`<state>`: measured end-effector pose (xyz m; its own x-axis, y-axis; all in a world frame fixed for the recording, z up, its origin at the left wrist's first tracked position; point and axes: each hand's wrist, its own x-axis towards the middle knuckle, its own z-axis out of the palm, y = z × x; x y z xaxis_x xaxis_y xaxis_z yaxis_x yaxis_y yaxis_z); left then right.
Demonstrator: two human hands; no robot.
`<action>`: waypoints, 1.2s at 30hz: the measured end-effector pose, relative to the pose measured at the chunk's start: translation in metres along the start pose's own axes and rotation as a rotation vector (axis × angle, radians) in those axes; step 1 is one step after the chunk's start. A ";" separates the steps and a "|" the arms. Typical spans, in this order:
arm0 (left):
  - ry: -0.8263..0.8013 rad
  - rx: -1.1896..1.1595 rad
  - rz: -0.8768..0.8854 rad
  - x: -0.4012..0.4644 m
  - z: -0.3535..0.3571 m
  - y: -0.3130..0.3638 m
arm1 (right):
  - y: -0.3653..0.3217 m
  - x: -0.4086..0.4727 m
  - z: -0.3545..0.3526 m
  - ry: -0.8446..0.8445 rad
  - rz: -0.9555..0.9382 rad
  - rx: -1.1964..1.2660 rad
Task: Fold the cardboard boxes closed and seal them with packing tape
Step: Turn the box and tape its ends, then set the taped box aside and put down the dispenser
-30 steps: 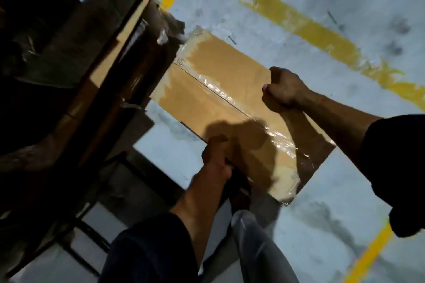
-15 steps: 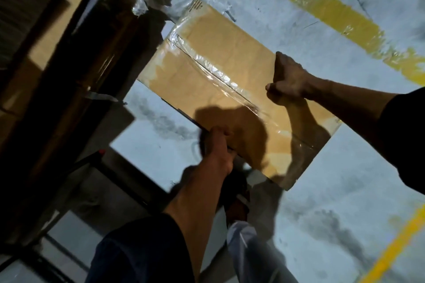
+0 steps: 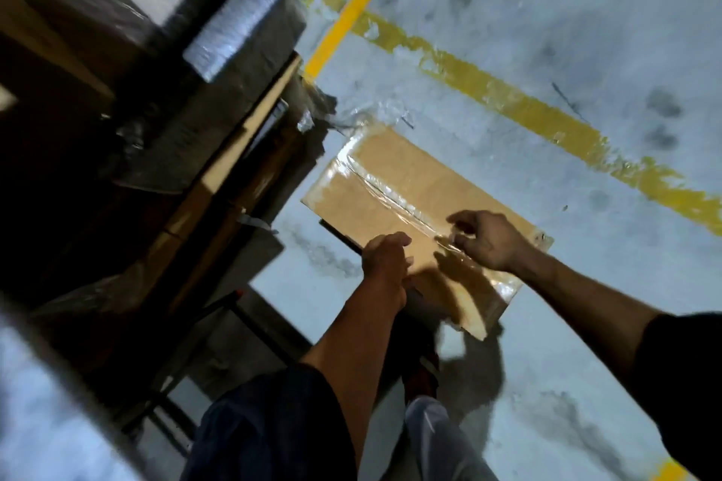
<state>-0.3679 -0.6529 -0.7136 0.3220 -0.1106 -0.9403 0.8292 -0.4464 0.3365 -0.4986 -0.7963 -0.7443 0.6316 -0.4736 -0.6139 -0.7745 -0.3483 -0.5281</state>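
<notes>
Flat brown cardboard box point(image 3: 394, 183) is lying on the pale grey concrete floor point(image 3: 547, 305), its closed flaps facing up. A strip of clear glossy packing tape point(image 3: 390, 193) is running along the centre seam from the box's far-left corner toward its near-right end; more tape is shining at both short ends.

Left hand point(image 3: 385, 258) is sitting at the box's near long edge, fingers curled inward. Motion blur; cannot tell whether it is gripping the edge or merely bunched against it.

Right hand point(image 3: 486, 240) is hovering over the taped seam toward the near-right end of the box, fingers loosely spread and bent, thumb apart. Fingertips are just above or touching the tape; contact cannot be judged. It is casting a shadow on the cardboard below it.

A worn yellow painted line point(image 3: 527, 105) is crossing the floor beyond the box's far long edge; a brighter yellow stripe point(image 3: 351, 12) is meeting it at the far left. Dark stacked cartons wrapped in film point(image 3: 176, 109) are standing just beside the box's far-left short end. The person's dark sleeves and a light trouser leg point(image 3: 441, 441) are filling the near edge of view.
</notes>
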 end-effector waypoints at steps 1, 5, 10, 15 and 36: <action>-0.017 -0.019 0.018 -0.030 -0.005 0.010 | -0.019 -0.023 -0.008 0.036 -0.014 0.019; -0.131 -0.066 0.150 -0.154 -0.056 0.037 | -0.105 -0.117 -0.039 0.161 -0.078 0.100; -0.147 -0.164 0.409 -0.305 -0.165 0.046 | -0.227 -0.239 -0.058 0.237 -0.250 0.172; -0.016 -0.296 0.624 -0.417 -0.307 0.025 | -0.348 -0.330 -0.044 0.209 -0.465 0.215; 0.227 -0.855 0.319 -0.321 -0.468 0.152 | -0.623 -0.095 -0.021 0.101 -0.783 -0.640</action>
<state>-0.1315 -0.2699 -0.3364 0.5982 0.1003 -0.7950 0.7120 0.3887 0.5848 -0.0766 -0.5508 -0.3446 0.9866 0.0183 -0.1623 -0.0366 -0.9437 -0.3289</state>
